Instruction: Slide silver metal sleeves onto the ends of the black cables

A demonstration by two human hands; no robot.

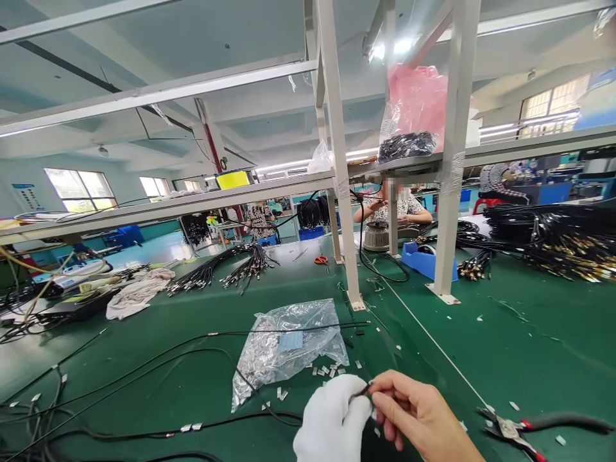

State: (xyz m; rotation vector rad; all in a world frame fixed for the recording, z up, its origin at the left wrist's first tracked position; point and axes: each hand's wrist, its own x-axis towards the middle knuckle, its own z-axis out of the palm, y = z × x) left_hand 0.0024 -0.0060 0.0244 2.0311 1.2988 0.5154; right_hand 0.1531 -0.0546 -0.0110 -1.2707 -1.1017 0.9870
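My left hand [334,417], in a white glove, is closed around a thin black cable [269,410] near its end. The cable runs off to the left over the green tabletop. My bare right hand [409,407] meets it, thumb and forefinger pinched on the dark cable tip; any small part between these fingers is too small to make out. Just beyond lies a clear plastic bag [293,346] of small pale pieces, with several loose pieces [327,371] spilled beside it. Red-and-black cutting pliers [514,427] rest on the table to the right of my right hand.
Black cables [48,410] spread across the left side. Shelf posts [344,192] stand on the table, near a blue tape dispenser [428,260] and orange scissors [321,260]. Cable bundles [553,244] lie at the back right. A person [409,205] sits across the table.
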